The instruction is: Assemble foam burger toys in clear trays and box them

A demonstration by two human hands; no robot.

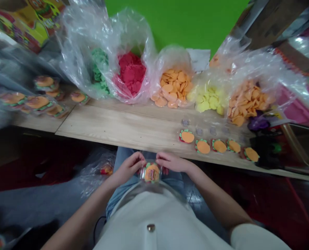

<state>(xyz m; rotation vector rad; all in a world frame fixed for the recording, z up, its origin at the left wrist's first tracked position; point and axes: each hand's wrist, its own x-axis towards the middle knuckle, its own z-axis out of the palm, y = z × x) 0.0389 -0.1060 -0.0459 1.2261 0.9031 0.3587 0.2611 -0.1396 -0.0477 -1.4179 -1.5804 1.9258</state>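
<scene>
Close to my body, both hands pinch a small clear packet holding an orange felt disc stack with green and red edges. My left hand grips its left side with curled fingers. My right hand grips its right side the same way. The packet sits over my lap, just below the front edge of the wooden table. A row of several matching unwrapped orange stacks lies on the table to the right of my hands.
Open plastic bags line the table's back: green discs, red discs, orange discs, yellow discs, more orange discs. Finished wrapped packets lie at the left. A black tool sits at the right.
</scene>
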